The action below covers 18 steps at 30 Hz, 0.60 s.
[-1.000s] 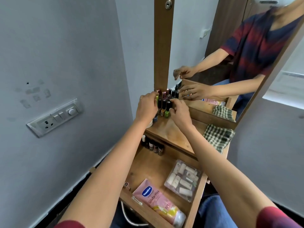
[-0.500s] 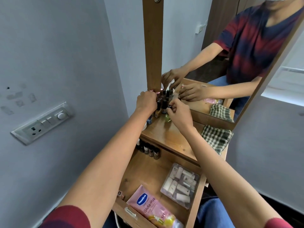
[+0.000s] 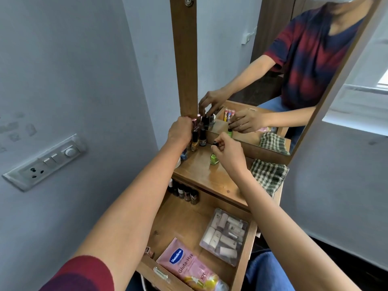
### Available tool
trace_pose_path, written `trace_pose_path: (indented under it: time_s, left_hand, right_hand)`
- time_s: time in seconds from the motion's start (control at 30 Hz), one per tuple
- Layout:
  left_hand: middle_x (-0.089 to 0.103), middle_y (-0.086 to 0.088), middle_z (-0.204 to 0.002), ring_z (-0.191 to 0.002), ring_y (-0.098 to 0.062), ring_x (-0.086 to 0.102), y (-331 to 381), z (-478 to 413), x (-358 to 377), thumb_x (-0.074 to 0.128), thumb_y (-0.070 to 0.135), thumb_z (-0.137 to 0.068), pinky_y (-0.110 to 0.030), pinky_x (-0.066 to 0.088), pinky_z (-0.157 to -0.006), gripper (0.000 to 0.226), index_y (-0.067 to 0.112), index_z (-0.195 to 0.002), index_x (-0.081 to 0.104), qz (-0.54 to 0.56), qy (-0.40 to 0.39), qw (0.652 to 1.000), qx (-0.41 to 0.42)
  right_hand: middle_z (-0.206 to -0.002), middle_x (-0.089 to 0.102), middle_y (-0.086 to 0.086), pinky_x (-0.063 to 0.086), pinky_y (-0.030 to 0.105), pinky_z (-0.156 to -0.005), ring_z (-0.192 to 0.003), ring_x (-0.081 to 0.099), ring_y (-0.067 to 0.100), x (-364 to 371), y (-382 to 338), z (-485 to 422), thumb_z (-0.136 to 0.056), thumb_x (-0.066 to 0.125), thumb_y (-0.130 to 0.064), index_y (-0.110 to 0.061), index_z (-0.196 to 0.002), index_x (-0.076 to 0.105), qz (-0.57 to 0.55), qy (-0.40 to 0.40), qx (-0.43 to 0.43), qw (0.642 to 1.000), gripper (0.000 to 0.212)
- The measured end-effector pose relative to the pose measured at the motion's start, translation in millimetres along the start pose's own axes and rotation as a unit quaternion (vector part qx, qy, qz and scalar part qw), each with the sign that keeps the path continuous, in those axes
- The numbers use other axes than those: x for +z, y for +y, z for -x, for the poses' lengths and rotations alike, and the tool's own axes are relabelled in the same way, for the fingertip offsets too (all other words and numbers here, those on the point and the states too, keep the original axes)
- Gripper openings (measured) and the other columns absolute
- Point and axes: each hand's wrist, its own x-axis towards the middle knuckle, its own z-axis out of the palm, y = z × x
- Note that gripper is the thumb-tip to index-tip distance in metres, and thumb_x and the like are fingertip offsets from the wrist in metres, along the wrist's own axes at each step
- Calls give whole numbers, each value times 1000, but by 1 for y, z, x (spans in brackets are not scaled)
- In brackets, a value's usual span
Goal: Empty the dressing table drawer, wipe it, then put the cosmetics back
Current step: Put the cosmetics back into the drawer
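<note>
Green bottle [image 3: 214, 159] cap pinched in right hand [image 3: 228, 153]; left hand [image 3: 181, 131] fingers hidden, grip unclear.

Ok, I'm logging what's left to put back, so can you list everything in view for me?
Upright bottles: several, mixed colours, tabletop back-left.
Green bottle: one, black cap, tabletop centre.
Small bottles: about five, dark, drawer back.
Clear pouch: one, beige tubes inside, drawer right.
Vaseline tube: one, pink, drawer front.
Checked cloth: one, green-white, tabletop right.
Drawer: one, wooden, open.
Mirror: one, wood-framed, behind tabletop.
Left hand: against upright bottles.
Right hand: fingers pinch green bottle's cap.
</note>
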Motion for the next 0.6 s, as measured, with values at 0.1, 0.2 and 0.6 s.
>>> trace_pose_path:
  time_s: [0.1, 0.2, 0.6]
  left_hand:
    - [60, -15, -100, -88, -30, 64, -1, 0, -4, 56, 0, -91, -30, 46, -67, 16, 2, -106, 62, 3, 7, 1000, 5]
    - [61, -17, -101, -88, -32, 63, 1, 0, -17, 58, 3, -90, -31, 43, -65, 12, 2, -102, 63, 2, 23, 1000, 4]
    - [65, -7, -99, -84, -16, 61, -14, 21, -81, 56, -1, -85, -24, 47, -71, 17, 7, -98, 64, 178, 149, 972, 46]
  right_hand:
    - [-78, 61, -4, 54, 43, -68, -72, 58, 15, 0, 0, 3, -88, 63, -24, -23, -91, 53, -7, 3, 1, 1000, 10]
    - [-78, 61, -3, 54, 43, -68, -72, 58, 17, -2, -1, 4, -88, 63, -24, -21, -92, 54, -1, 1, 4, 1000, 10]
    - [-86, 63, 5, 54, 42, -69, -78, 61, 25, -13, -12, 13, -89, 61, -22, -17, -97, 52, 38, -20, 30, 999, 14]
